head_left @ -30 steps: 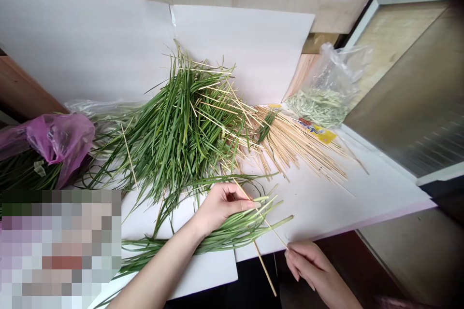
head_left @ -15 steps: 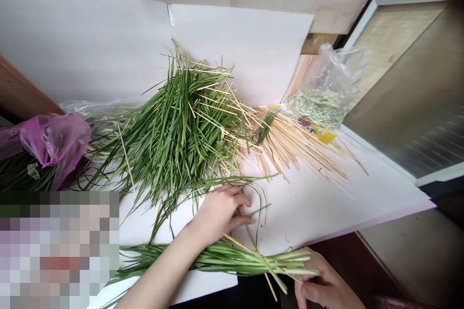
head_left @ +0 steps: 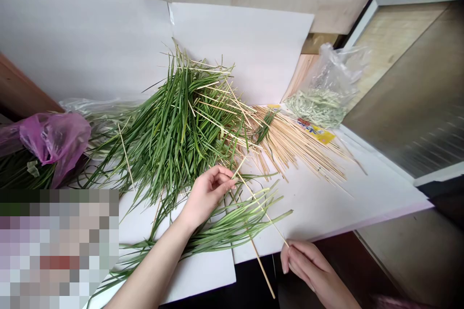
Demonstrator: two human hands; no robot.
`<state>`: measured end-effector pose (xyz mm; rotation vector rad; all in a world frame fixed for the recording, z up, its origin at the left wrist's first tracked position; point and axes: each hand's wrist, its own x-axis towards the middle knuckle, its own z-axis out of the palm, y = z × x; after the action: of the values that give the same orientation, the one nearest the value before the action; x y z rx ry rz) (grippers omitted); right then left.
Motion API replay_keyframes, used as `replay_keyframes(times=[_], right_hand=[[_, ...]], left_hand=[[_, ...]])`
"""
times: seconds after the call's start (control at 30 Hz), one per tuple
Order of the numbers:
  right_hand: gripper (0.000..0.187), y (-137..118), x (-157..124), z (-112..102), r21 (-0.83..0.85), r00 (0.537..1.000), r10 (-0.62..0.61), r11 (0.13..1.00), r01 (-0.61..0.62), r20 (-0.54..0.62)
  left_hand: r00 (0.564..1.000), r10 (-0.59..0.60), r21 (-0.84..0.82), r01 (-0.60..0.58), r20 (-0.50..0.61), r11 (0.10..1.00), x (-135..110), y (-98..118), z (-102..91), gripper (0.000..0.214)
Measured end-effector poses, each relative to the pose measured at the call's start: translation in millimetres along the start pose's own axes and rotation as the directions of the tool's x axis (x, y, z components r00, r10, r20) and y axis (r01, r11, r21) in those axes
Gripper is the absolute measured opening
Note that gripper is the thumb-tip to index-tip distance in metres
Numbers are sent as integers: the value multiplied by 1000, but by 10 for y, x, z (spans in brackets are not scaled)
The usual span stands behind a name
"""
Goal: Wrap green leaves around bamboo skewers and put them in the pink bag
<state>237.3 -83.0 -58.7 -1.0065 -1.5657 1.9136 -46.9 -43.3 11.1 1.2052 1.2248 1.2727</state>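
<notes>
My left hand [head_left: 213, 188] is closed in a pinch over the table, with a pale green chive stalk [head_left: 239, 167] poking out past its fingertips. My right hand [head_left: 303, 261], at the table's front edge, grips the near end of a thin wooden skewer [head_left: 267, 216]. The skewer's far tip meets the stalk by my left fingers; whether it pierces it I cannot tell. Beneath lies a loose bunch of long green chives [head_left: 232, 227], its pale ends fanned to the right. Another wooden skewer [head_left: 261, 266] juts over the front edge.
A big heap of chives [head_left: 177, 125] with scattered skewers stands behind my left hand. Many skewers [head_left: 300, 147] lie at right, near a clear plastic bag [head_left: 319, 101] of pale green pieces. A purple bag [head_left: 54, 140] is at left. A glazed frame [head_left: 409, 106] borders the right side.
My right hand has let go of the chive bunch's ends and now holds a skewer. The bunch has spread on the table. My left hand has moved up-left and closed on a stalk.
</notes>
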Motion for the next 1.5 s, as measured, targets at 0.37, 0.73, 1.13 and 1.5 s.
replay_keyframes(times=[0.37, 0.73, 1.13, 1.5], right_hand=[[58, 57, 12, -5, -70, 999, -43, 997, 42, -22], [62, -62, 23, 21, -56, 999, -43, 998, 42, -8], [61, -15, 12, 6, -59, 999, -45, 997, 44, -16], [60, -6, 4, -12, -89, 999, -47, 995, 47, 1]], left_hand=[[996, -87, -302, 78, -18, 950, -8, 70, 66, 26], [993, -114, -337, 106, -6, 936, -14, 67, 43, 23], [993, -122, -371, 112, -3, 922, -18, 80, 45, 23], [994, -106, -380, 99, 3, 920, -16, 64, 44, 22]])
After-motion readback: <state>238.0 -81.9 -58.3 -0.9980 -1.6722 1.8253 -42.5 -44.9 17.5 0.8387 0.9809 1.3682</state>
